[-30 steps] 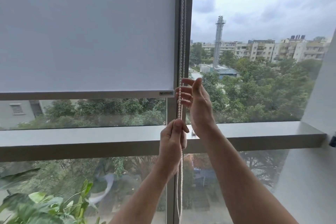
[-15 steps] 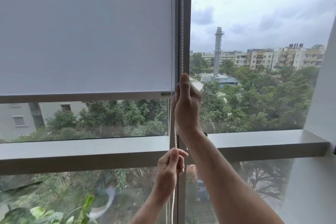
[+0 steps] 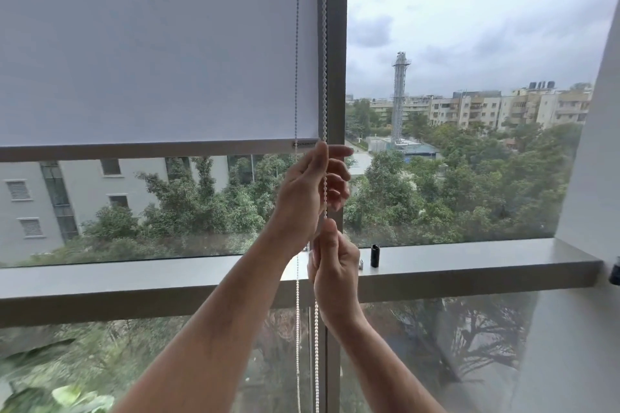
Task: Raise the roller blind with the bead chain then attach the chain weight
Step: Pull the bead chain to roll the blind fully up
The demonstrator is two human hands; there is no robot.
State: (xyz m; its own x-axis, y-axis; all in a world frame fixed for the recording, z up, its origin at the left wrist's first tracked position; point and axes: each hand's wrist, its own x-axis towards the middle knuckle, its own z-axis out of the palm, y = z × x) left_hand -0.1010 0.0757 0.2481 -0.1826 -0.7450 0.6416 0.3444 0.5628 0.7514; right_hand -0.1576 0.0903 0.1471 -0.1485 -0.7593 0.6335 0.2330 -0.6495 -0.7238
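Note:
The grey roller blind (image 3: 151,43) covers the upper left pane, its bottom rail (image 3: 151,151) well above the sill. The white bead chain (image 3: 324,43) hangs in two strands beside the window frame. My left hand (image 3: 307,193) is up by the rail's end, fingers apart around the right strand. My right hand (image 3: 335,266) is just below it, at sill height, closed on the same strand. A small black cylinder, the chain weight (image 3: 375,255), stands on the sill to the right of my hands, with a small silver piece (image 3: 361,264) beside it.
The grey window sill (image 3: 486,261) runs across the view. A vertical frame post (image 3: 336,43) separates the panes. A white wall (image 3: 590,178) closes the right side. Plant leaves (image 3: 77,401) show at bottom left. Trees and buildings lie outside.
The hands swapped places on the chain: the right hand dropped from the upper grip to sill height, the left hand rose above it. The blind's bottom rail has risen further from the sill.

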